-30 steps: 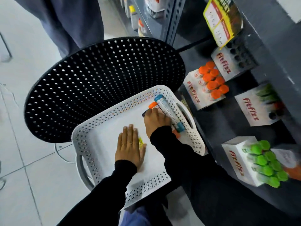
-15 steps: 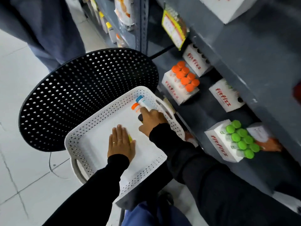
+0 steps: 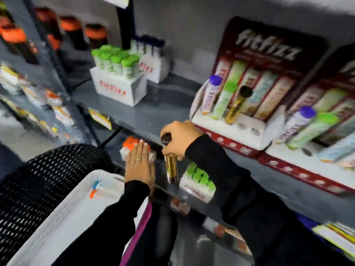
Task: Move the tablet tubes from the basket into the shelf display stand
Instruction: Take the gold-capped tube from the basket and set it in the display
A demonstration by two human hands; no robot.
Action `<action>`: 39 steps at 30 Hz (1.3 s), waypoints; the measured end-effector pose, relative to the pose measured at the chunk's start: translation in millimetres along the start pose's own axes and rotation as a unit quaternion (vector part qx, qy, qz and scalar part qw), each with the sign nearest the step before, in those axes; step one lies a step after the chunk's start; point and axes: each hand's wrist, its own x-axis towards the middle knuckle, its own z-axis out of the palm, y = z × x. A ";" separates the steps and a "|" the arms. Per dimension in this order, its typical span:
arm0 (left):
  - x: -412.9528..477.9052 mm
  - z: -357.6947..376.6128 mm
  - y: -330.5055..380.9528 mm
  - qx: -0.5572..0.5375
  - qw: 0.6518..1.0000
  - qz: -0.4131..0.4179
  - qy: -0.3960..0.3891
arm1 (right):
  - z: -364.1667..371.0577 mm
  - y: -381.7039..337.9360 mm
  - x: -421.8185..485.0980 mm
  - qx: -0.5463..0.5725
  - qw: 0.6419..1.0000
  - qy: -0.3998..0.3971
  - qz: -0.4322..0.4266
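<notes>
Lifting gold tablet tube clear of basket | right hand fingers clamped on it, left hand flat, empty | display stand next

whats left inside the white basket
In the white basket, a blurred blue-capped tube and an orange-capped tube lie near the far end. The left sleeve covers the right part.
</notes>
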 end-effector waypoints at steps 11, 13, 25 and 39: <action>46.4 -4.3 86.3 0.061 0.994 0.051 -0.068 | -50.0 55.2 -47.1 0.114 0.988 0.042 0.099; 46.9 -1.4 92.7 0.055 0.993 0.045 -0.090 | -52.8 58.7 -49.6 0.109 0.987 0.048 0.106; 38.3 3.8 93.4 0.057 0.994 0.037 -0.091 | -64.6 69.5 -59.4 -0.022 0.992 0.056 0.110; 33.8 8.3 96.1 0.057 0.997 0.023 -0.055 | -91.1 97.9 -90.5 -0.003 0.994 0.031 0.109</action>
